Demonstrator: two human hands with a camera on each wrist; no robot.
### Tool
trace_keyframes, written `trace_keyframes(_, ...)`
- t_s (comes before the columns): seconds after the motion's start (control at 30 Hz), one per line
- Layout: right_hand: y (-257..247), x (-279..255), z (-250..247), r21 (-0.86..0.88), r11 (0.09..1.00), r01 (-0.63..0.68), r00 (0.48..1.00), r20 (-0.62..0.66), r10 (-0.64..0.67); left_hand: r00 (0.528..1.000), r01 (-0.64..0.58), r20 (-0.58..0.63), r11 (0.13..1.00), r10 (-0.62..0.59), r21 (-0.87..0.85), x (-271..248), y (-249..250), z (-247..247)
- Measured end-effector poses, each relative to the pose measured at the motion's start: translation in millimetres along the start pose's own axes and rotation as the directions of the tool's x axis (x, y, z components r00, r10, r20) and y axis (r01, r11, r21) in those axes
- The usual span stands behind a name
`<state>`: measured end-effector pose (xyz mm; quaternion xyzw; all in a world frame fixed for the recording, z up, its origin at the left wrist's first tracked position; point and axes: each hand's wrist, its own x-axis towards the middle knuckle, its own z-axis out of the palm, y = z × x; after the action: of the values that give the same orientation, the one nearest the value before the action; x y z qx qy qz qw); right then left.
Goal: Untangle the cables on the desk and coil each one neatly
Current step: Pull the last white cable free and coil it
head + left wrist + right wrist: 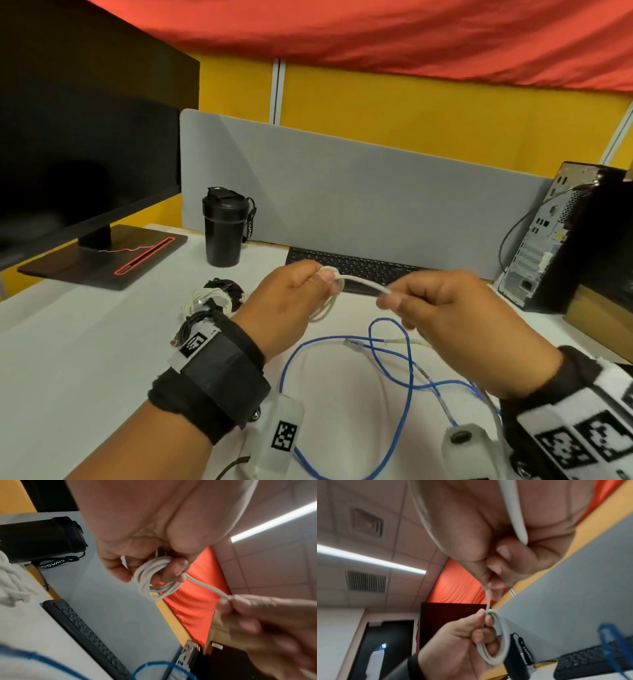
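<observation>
My left hand (301, 291) grips a small coil of white cable (154, 580) above the desk, thumb and fingers pinching its loops. A straight run of the same white cable (363, 282) stretches rightward to my right hand (411, 301), which pinches it between thumb and fingers. The coil (496, 638) hangs as a ring below the left fingers in the right wrist view. The cable's tail passes under my right palm. A blue cable (394, 377) lies in loose crossing loops on the desk below both hands, a connector end (352, 342) showing. Coiled black and white cables (212, 301) lie to the left.
A black lidded tumbler (224, 228) stands behind the coiled bundles. A black keyboard (356, 267) lies against the grey divider (342, 178). A monitor on its stand (102, 253) fills the left; a computer tower (555, 240) stands at the right.
</observation>
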<state>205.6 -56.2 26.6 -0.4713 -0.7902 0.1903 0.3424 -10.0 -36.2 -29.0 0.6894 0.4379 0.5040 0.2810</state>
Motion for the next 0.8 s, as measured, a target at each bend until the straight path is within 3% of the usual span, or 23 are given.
trace_keyframes(0.1, -3.1, 21.8, 5.3, 0.237, 0.972, -0.006, 0.982, -0.182, 0.05, 0.986, 0.151, 0.106, 0.963, -0.13, -0.224, -6.2, 5.8, 9.6)
trace_keyframes(0.17, -5.1, 39.0, 10.7, 0.365, 0.93, -0.038, 0.968, -0.217, 0.124, 0.969, 0.225, 0.182, 0.891, -0.164, -0.393, -9.1, 12.8, 13.0)
trace_keyframes(0.27, -7.8, 49.1, 23.1, 0.435, 0.89, -0.136, 0.975, -0.098, 0.197, 0.962, 0.239, 0.246, 0.788, -0.115, -0.567, -10.6, 20.5, 12.2)
trace_keyframes(0.4, -7.3, 34.5, 38.8, 0.318, 0.942, -0.111, 0.991, 0.111, 0.079, 0.969, 0.244, 0.212, 0.622, -0.126, -0.744, -5.8, 20.6, 3.6)
trace_keyframes(0.53, -4.7, 27.0, 35.7, 0.431, 0.895, -0.117, 0.989, 0.135, 0.064, 0.981, 0.192, 0.126, 0.727, -0.144, -0.659, -2.5, 12.9, -3.3)
trace_keyframes(0.67, -3.4, 24.5, 39.3, 0.355, 0.932, -0.076, 0.995, 0.093, 0.046, 0.981, 0.195, 0.134, 0.755, -0.142, -0.626, -3.8, 9.9, 2.7)
trace_keyframes(0.8, -0.9, 22.3, 36.0, 0.399, 0.901, -0.167, 0.978, 0.183, 0.1, 0.981, 0.193, 0.095, 0.792, -0.169, -0.579, -4.0, 9.6, 3.1)
